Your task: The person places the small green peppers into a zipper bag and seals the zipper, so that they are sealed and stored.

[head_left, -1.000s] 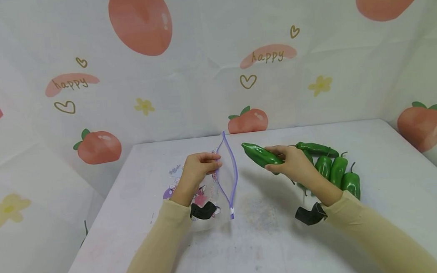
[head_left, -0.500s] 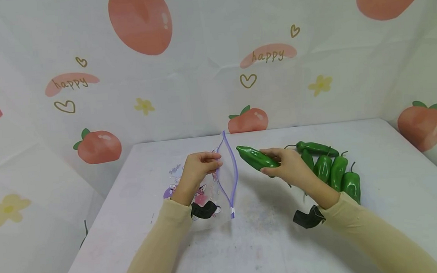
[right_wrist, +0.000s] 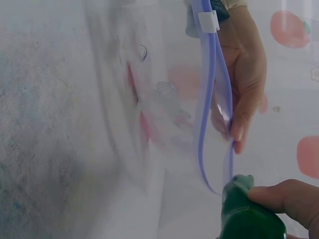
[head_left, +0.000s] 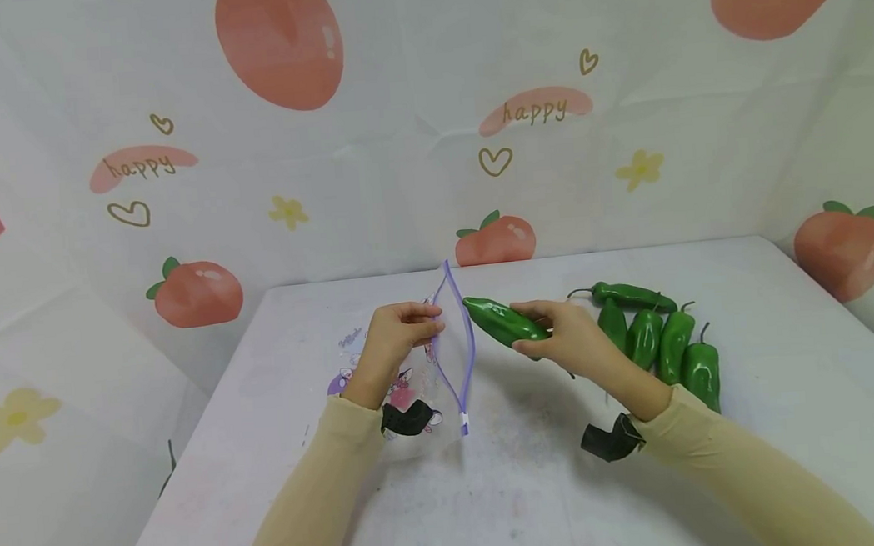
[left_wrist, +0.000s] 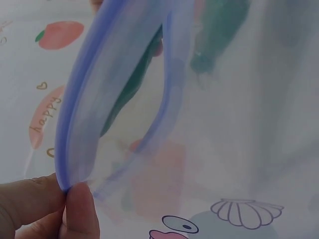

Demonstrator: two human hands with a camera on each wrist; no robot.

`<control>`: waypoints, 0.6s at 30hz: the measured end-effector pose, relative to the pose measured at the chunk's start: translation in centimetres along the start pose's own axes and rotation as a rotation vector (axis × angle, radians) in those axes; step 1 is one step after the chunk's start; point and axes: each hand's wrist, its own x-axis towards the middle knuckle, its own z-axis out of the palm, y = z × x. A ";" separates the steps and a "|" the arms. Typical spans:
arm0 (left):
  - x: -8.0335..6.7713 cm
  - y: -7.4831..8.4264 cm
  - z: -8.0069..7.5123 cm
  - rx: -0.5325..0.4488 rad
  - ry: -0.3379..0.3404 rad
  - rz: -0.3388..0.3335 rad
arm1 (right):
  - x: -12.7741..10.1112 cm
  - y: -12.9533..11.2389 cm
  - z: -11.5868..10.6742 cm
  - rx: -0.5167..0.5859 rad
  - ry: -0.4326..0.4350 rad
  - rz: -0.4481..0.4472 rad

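Note:
With thumb and fingers my left hand [head_left: 399, 342] pinches one edge of a clear zip bag [head_left: 406, 388] printed with cartoon figures. The bag's purple zip rim [left_wrist: 75, 114] gapes apart, and a white slider [right_wrist: 208, 22] sits at its near end. My right hand [head_left: 576, 340] grips a green pepper [head_left: 503, 323] above the table, its pointed tip aimed left at the bag's mouth. In the head view that tip lies right at the rim; whether it touches cannot be told. Through the bag, the left wrist view shows blurred green shapes.
Several green peppers [head_left: 674, 346] lie in a group on the white table [head_left: 540, 484] at the right, partly behind my right forearm. One pepper [head_left: 634, 297] lies crosswise at the back of the group. A printed cloth [head_left: 376, 143] hangs behind the table.
My right hand has carried the green pepper leftward, from a clear gap to right at the bag's rim. The left hand and the bag have hardly moved.

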 end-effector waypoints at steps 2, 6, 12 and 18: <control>0.0 0.0 0.0 -0.004 0.002 -0.002 | -0.1 -0.1 0.1 0.006 -0.004 -0.001; 0.0 0.0 0.0 -0.005 0.001 -0.007 | -0.2 -0.3 0.2 0.016 -0.012 -0.003; 0.0 0.0 0.0 0.005 -0.001 -0.001 | -0.3 -0.6 0.4 0.030 -0.021 -0.010; 0.1 -0.1 0.0 0.006 0.005 0.003 | -0.3 -0.7 0.7 0.033 -0.035 -0.008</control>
